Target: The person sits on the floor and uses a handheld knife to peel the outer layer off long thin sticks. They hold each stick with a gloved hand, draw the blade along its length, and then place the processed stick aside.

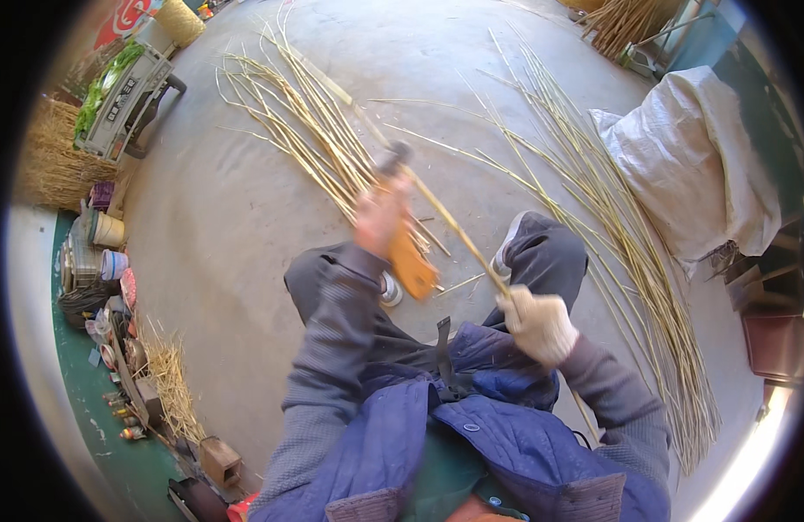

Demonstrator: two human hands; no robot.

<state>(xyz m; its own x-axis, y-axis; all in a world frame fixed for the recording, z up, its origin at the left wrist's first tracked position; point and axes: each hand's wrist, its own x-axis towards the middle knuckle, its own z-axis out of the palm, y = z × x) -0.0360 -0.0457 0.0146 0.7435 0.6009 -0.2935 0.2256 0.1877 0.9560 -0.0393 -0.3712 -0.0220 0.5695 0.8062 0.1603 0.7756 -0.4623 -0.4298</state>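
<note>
Two hands in play, one long stalk (454, 228) between them. Stalk runs diagonally from right of centre up toward upper left, crossing the middle of the frame. Right hand (539, 327), in a pale knit glove, right of centre: fingers wrapped tight around the stalk's near end. Left hand (381, 213), bare, near centre, motion-blurred: closed around an orange-handled tool (413, 265); individual fingers can't be made out. Tool's dark head sits at the stalk; can't tell if it's touching.

Around them: loose spread of cut stalks (319, 130) on the concrete floor (237, 261), upper centre-left, ends near the left hand. Longer bundle of thin stalks (637, 261) fans down the right side. White woven sack (698, 157) just beside it, upper right. Small grey vehicle (123, 104) upper left, greens on top (106, 85). Straw pile (171, 378) lower left.
</note>
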